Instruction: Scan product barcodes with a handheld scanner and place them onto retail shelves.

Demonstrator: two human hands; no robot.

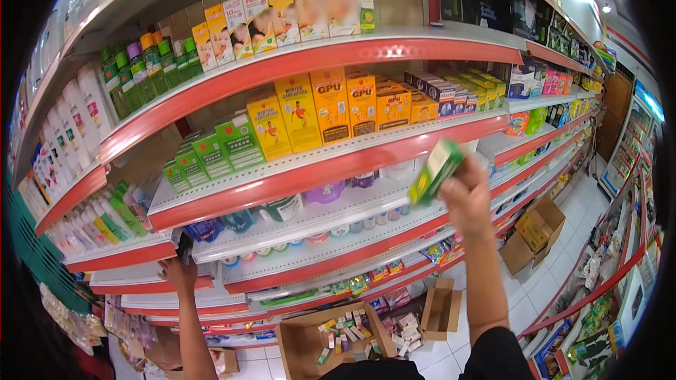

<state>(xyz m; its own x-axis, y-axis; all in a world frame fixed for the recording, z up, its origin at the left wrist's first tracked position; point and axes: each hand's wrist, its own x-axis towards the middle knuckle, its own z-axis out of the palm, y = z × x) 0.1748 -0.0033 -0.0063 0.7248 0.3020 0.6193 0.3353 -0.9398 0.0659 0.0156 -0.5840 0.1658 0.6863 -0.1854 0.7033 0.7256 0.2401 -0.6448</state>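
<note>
My right hand (467,190) is raised in front of the shelves, its fingers gripping a small green and yellow carton (437,171). The carton is tilted and a little blurred. Lower left, my left hand (179,272) is at the red-edged shelf end, beside a small dark object (184,247); whether it grips that object is unclear. Between the hands runs a shelf with green cartons (214,155), yellow cartons (298,113) and orange cartons (330,105) lined up at its front. To their right lie low blue-and-white boxes (446,92).
Above stand green bottles (153,60) and tall baby-product cartons (311,2). On the tiled floor, an open cardboard box (296,338) holds several small cartons. Another cardboard box (531,232) stands in the aisle. A glass-door cooler (634,132) is at far right.
</note>
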